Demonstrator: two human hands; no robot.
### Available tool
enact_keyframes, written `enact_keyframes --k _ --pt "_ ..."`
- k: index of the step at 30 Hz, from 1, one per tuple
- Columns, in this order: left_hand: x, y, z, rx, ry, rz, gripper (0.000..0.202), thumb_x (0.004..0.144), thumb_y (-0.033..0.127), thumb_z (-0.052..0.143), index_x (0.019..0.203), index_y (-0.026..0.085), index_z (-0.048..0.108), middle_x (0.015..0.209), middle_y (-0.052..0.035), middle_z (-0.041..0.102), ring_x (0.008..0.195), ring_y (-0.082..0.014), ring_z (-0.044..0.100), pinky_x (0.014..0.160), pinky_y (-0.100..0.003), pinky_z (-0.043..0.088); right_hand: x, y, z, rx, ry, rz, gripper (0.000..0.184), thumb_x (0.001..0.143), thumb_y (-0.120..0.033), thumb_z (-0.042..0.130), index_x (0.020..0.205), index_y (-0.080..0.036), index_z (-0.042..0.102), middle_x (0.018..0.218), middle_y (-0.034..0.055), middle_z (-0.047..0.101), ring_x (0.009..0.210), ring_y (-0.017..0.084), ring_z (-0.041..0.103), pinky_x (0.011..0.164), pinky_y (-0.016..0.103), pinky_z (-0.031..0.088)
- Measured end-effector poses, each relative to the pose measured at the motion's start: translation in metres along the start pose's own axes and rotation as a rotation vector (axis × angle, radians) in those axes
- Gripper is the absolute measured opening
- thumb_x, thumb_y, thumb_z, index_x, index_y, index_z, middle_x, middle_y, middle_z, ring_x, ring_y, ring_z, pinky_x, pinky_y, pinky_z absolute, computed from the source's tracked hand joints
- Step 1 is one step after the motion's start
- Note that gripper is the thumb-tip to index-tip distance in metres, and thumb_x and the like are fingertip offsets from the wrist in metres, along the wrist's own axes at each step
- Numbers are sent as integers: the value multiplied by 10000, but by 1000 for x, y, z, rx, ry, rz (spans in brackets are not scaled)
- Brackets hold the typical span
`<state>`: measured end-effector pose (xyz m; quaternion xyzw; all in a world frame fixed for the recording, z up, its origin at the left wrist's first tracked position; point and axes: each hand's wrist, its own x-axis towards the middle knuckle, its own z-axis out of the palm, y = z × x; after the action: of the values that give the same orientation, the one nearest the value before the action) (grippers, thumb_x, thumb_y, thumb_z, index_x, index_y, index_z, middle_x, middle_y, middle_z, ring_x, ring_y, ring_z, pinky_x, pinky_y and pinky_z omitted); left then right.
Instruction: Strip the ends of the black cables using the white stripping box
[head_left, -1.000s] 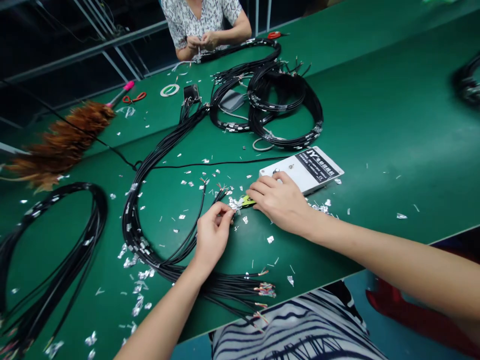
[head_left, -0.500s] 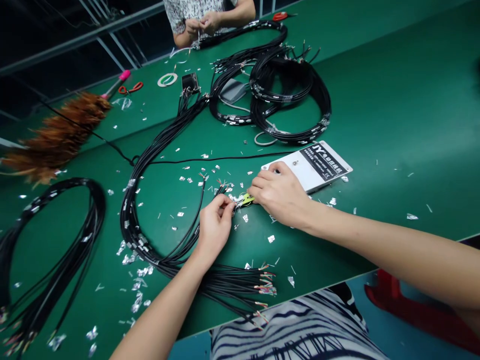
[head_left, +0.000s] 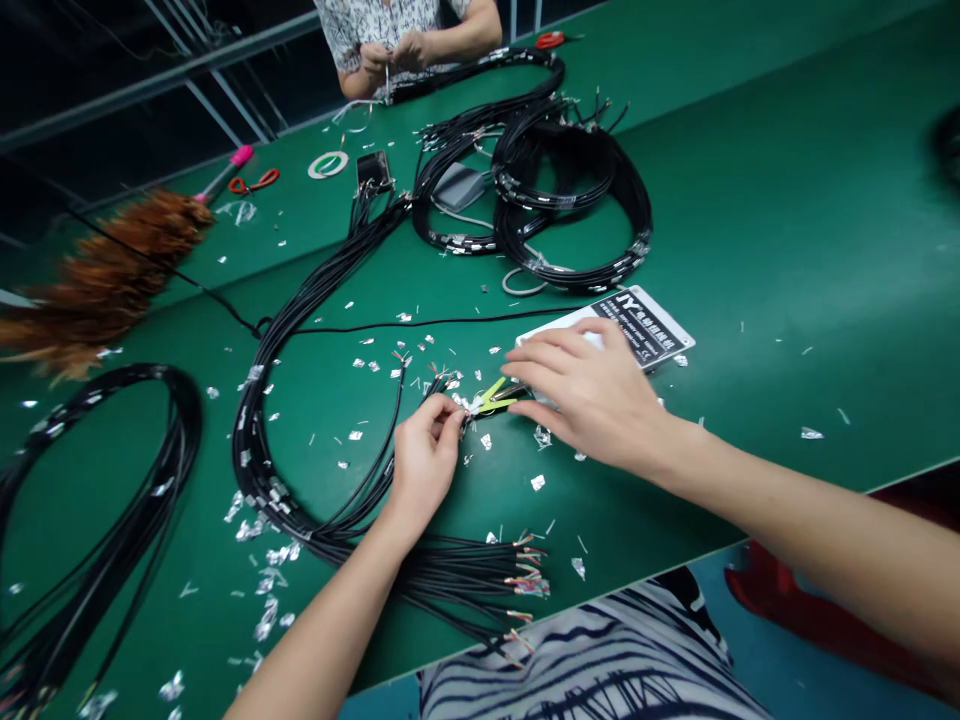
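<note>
My left hand (head_left: 426,448) is closed in a pinch on the end of a thin black cable, mostly hidden by the fingers. Whitish strands lead from the fingertips to a yellow-green clip (head_left: 495,398), whose two arms spread in a V to the right. My right hand (head_left: 592,395) is open, its thumb and fingers apart around the arms of that clip. It partly covers a flat white box (head_left: 555,325) with a black printed label. Several black cables (head_left: 480,575) with stripped, coloured wire ends lie below my left hand.
Coiled black cable bundles (head_left: 637,235) lie at the back, another coil (head_left: 187,420) at the left. Foil scraps (head_left: 266,615) litter the green table. Orange-handled scissors (head_left: 253,182), a tape roll (head_left: 328,165) and a brown feather duster (head_left: 135,260) lie far left. A co-worker's hands (head_left: 390,55) work opposite.
My right hand has let go of the yellow-green clip and opened, moving slightly right. The clip's arms have spread apart. My left hand keeps its pinch. The view has shifted slightly.
</note>
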<state>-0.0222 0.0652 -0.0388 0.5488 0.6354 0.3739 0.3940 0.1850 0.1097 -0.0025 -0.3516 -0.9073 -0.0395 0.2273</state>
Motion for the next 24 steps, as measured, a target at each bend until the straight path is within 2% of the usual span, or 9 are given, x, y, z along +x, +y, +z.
enact_keyframes --k 3,4,9,13,17,21,24 --pt "0 -2 0 -6 4 -5 167 822 320 546 726 185 562 599 36 504 520 -113 438 495 -218 310 -31 4 -11 79 251 149 74 943 -142 592 1000 -186 609 1100 70 730 1031 246 640 863 402 385" --pt "1 -2 0 -6 3 -5 169 822 325 547 729 186 564 601 36 506 520 -113 437 497 -220 309 -41 3 -12 90 296 184 84 934 -114 587 967 -190 597 1090 76 735 1037 253 640 864 401 396" --pt "2 -3 -1 7 3 -8 178 822 341 546 736 187 566 594 40 495 509 -112 423 489 -224 299 -70 -5 -2 109 265 220 153 904 -61 579 891 -212 555 1114 52 740 1081 279 630 876 422 387" --pt "-1 -3 -5 22 20 -7 178 817 334 547 723 184 565 586 39 491 503 -110 420 479 -220 295 -70 -4 4 13 296 215 179 876 -50 613 868 -218 551 1069 13 756 1011 273 653 864 423 369" --pt "-5 -4 -10 39 48 -2 181 820 334 548 722 182 558 578 43 477 484 -102 400 461 -214 286 -68 1 4 9 312 182 174 888 -50 603 866 -217 558 1039 24 763 981 271 648 861 424 381" --pt "-7 -6 -15 34 73 21 186 855 344 525 777 181 565 633 27 510 516 -111 451 477 -216 335 -68 -7 1 104 351 186 161 897 -60 608 927 -216 582 1058 64 752 1058 286 620 886 436 407" --pt "-10 -12 -21 93 124 95 177 872 314 535 971 172 574 768 -6 560 616 -133 530 562 -235 427 -72 -28 0 291 303 137 178 904 -50 586 992 -205 592 1079 73 737 1044 252 627 896 420 425"
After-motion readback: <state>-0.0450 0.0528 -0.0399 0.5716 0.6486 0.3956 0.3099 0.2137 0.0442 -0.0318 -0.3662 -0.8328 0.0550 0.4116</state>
